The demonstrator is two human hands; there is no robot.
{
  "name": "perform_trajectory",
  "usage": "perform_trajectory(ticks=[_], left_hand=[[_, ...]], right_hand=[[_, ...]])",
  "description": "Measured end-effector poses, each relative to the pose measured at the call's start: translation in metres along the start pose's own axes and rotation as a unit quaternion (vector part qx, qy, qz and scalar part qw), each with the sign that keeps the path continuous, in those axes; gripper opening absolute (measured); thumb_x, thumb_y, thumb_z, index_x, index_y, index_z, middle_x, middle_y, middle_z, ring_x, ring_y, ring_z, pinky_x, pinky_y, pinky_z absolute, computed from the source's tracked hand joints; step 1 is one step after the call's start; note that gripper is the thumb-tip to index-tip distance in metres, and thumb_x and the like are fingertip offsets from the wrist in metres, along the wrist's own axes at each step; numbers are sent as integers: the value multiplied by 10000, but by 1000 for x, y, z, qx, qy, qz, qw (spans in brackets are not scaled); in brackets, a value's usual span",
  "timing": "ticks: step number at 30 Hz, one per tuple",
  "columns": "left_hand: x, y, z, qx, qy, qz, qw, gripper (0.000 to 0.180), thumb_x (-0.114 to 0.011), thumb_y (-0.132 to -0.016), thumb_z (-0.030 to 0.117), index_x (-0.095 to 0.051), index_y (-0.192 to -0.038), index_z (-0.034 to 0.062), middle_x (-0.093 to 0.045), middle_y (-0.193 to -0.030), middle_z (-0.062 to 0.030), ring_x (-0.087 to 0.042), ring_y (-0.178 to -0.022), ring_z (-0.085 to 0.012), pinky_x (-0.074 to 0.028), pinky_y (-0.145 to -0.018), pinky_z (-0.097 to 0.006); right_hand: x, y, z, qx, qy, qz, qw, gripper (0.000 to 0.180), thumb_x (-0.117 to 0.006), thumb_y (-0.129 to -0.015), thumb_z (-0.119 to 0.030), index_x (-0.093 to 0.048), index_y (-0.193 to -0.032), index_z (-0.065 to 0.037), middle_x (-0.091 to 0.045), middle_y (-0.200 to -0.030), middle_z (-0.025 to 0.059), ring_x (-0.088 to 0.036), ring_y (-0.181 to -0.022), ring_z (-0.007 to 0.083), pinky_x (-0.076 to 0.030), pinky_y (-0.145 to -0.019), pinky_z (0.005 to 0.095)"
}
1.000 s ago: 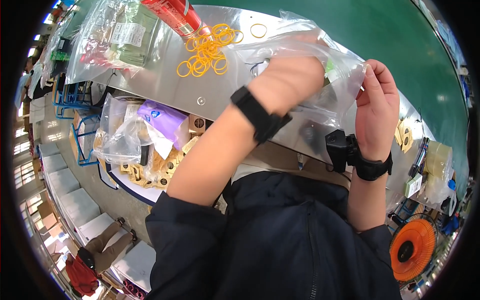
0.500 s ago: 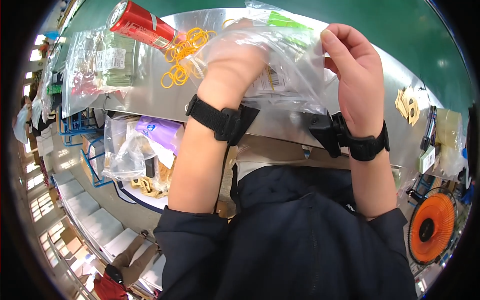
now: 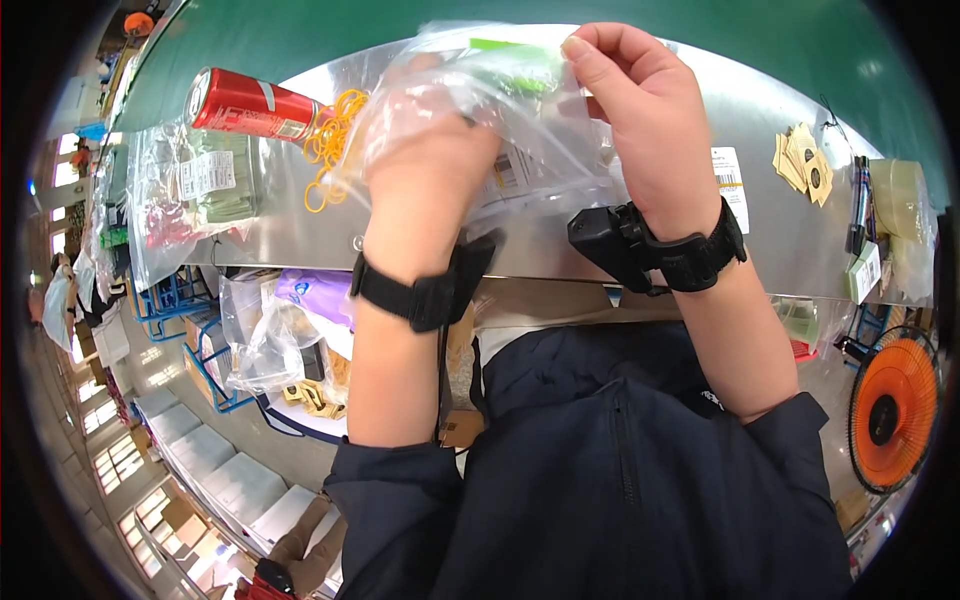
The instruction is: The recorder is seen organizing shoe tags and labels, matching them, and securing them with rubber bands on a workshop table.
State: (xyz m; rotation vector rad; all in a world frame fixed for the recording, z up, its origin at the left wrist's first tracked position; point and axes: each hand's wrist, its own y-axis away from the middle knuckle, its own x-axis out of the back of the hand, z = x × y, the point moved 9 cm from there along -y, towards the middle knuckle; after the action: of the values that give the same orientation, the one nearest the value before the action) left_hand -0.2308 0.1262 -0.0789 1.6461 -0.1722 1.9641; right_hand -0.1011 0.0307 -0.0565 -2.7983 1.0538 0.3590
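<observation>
A clear plastic bag (image 3: 545, 165) with a bright green patch near its top hangs between my hands above the metal tabletop. My left hand (image 3: 425, 130) is inside the bag up to about the wrist; its fingers are blurred behind the shiny film. Thumb and forefinger of my right hand (image 3: 655, 120) pinch the bag's upper right edge. Beside the left hand lie a pile of yellow rubber bands (image 3: 325, 145) and a red drink can (image 3: 250, 105) on its side. A white barcode label (image 3: 730, 180) shows on the table by my right wrist.
Clear-wrapped packs (image 3: 215, 175) lie at the table's left. Tan paper tags (image 3: 803, 165), pens (image 3: 858, 205) and a roll of clear film (image 3: 895, 190) are at the right. An orange fan (image 3: 890, 415) stands below right; a tray with a purple packet (image 3: 318, 290) sits below left.
Both hands and the bag have shifted left in the picture, and the view has turned somewhat. The barcode label beside my right wrist has come into sight.
</observation>
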Motion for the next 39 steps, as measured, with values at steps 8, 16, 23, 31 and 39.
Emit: perform_trajectory(ticks=[8, 16, 23, 31, 39], left_hand=[[6, 33, -15, -8, 287, 108, 952, 428, -647, -750, 238, -509, -1099, 31, -567, -1006, -178, -538, -937, -256, -421, -821, -334], [17, 74, -26, -76, 419, 142, 893, 222, -582, -813, 70, -537, -1014, -14, -560, -933, -77, -495, -886, -132, -389, -805, -256], [9, 89, -37, -55, 454, 164, 874, 176, -566, -822, 56, -548, -985, -8, -552, -952, -73, -485, -894, -131, -375, -823, -256], [6, 94, -36, -63, 494, 160, 852, 167, -551, -835, 6, -541, -1001, 16, -540, -944, -34, -482, -842, -90, -393, -745, -205], [8, 95, -32, -66, 487, 179, 852, 174, -567, -828, 30, -542, -1000, 19, -545, -931, -38, -485, -862, -102, -384, -782, -225]], right_hand=[[-11, 0, 7, 1, 38, -48, 998, 166, -588, -840, -174, -596, -882, -13, -574, -758, -13, -513, -688, 41, -422, -610, 180], [-12, -1, 14, 11, 41, -55, 998, 148, -580, -840, -143, -584, -867, 3, -572, -755, 3, -527, -689, 55, -467, -614, 204], [-8, 3, 5, 36, 34, -37, 998, 139, -587, -810, -118, -594, -842, 16, -593, -736, 32, -538, -669, 77, -459, -614, 215], [-6, 32, -14, 25, 20, -62, 998, 81, -567, -836, -69, -560, -851, 10, -570, -782, 7, -496, -706, 39, -420, -647, 191], [-8, 59, -34, 189, 117, -96, 970, 58, -596, -744, -14, -550, -774, 1, -568, -754, 82, -534, -718, 202, -421, -675, 283]])
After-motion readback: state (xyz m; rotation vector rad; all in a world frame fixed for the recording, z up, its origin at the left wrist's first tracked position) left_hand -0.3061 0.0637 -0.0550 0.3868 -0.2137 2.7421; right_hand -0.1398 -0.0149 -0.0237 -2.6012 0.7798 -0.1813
